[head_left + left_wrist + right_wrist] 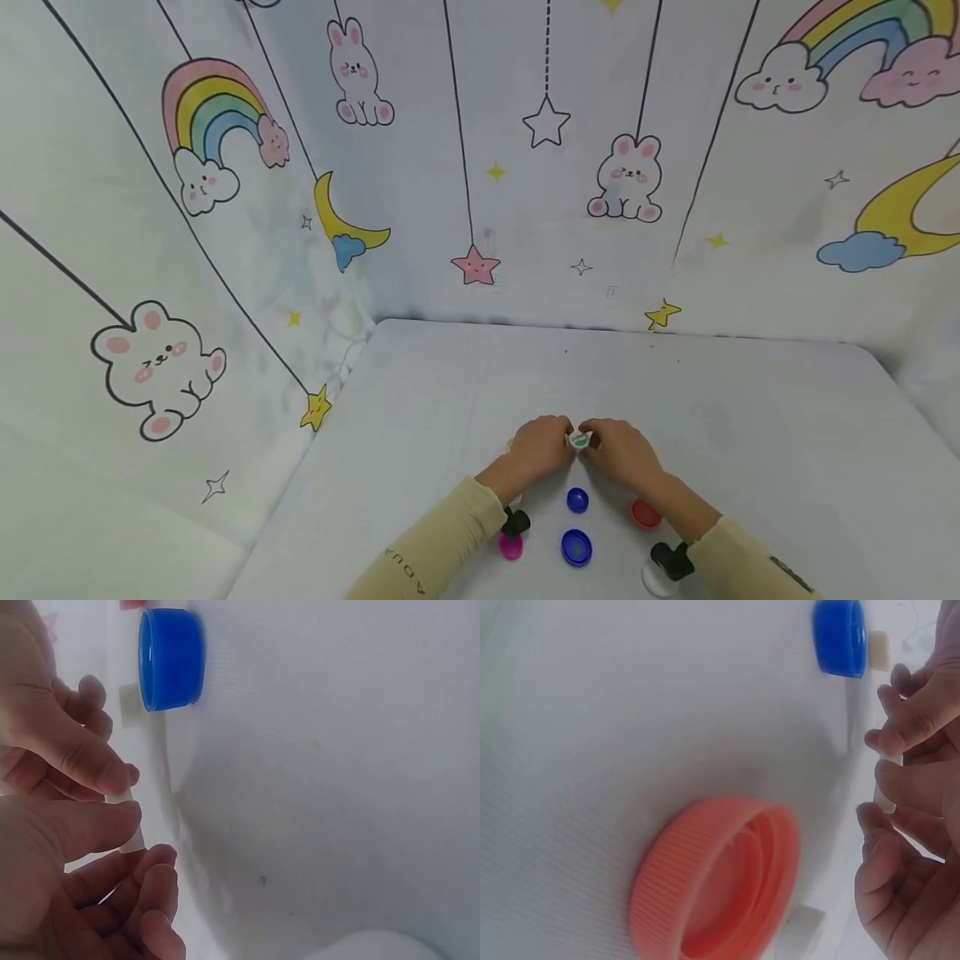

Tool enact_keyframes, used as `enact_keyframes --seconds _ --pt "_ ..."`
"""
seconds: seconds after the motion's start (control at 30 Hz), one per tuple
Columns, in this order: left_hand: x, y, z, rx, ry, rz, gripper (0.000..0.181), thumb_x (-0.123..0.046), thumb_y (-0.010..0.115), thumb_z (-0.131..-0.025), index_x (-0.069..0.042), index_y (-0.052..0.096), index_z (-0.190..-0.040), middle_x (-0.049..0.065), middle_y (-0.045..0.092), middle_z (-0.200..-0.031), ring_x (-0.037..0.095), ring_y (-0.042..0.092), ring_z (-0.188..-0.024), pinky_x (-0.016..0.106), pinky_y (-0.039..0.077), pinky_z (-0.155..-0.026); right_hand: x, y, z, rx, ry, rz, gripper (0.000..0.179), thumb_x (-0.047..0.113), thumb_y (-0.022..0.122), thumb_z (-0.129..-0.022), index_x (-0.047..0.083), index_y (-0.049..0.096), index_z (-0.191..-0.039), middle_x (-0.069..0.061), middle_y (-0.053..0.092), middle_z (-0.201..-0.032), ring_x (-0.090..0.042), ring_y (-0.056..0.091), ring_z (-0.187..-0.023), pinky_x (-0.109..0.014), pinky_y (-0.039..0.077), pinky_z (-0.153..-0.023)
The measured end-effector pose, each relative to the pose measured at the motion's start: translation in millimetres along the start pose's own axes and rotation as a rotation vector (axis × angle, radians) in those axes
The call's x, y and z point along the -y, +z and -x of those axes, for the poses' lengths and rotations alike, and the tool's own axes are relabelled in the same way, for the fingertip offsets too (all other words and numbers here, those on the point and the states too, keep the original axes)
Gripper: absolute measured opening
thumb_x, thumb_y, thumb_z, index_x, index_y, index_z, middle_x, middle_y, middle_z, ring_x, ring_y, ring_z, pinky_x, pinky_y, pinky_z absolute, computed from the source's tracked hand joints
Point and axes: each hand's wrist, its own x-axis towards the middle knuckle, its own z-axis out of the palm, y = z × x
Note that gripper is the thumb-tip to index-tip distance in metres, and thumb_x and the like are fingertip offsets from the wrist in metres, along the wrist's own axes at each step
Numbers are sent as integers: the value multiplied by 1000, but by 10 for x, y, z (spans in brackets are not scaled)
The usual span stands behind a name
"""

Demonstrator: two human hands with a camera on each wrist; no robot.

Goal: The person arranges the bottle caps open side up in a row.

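Observation:
Between the two hands is a small white cap [578, 439] with a green print on top, held just over the white table. From the left side my left hand [542, 444] pinches it between thumb and fingers. My right hand [622, 450] pinches it from the opposite side. In the left wrist view a thin pale edge of the white cap [133, 841] shows between the fingertips; the fingers cover much of it. Nearer the body lie a small blue cap [577, 500] and a larger blue cap [576, 548].
A red ribbed cap [646, 514] lies below the right forearm. By the left sleeve is a magenta cap [511, 547], and a white round cap [660, 577] sits by the right sleeve. Something yellow [510, 444] is partly hidden behind the left hand. A patterned cloth wall [420, 167] stands behind the table.

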Motion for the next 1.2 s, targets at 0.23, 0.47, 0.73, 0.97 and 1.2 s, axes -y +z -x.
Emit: enact_keyframes --seconds 0.23,0.47,0.73,0.97,1.2 --pt "-31 -30 4 -45 20 30 20 -22 70 -87 -13 71 -105 -6 67 -83 6 58 -69 22 45 -59 24 -66 30 -14 -5 2 33 11 78 -81 6 68 -113 1 69 -81 -15 62 -74 -37 52 -71" --pt "-53 -57 20 -63 34 64 23 -21 70 -89 -13 71 -110 -7 67 -81 5 57 -68 21 44 -57 21 -78 37 -39 -32 -5 33 11 79 -81 5 69 -112 2 70 -81 -14 62 -73 -38 53 -71" --pt "-71 -80 48 -56 24 77 27 -21 70 -89 -12 70 -115 -6 67 -82 5 57 -70 21 44 -59 25 -95 51 -34 -24 -22 35 13 76 -83 4 68 -116 2 70 -84 -12 58 -72 -35 52 -69" --pt "-80 -91 60 -62 30 44 28 -26 67 -93 -13 70 -118 -4 71 -98 7 64 -83 22 50 -69 20 -111 72 -56 -29 -7 34 13 74 -86 2 68 -118 -2 70 -88 -14 61 -74 -37 53 -71" --pt "-80 -98 79 -95 43 43 23 -23 63 -95 -14 73 -113 -3 72 -106 10 67 -97 24 52 -78 -5 -99 87 -92 -70 -39 35 11 74 -85 4 68 -118 0 70 -87 -9 56 -67 -31 49 -62"
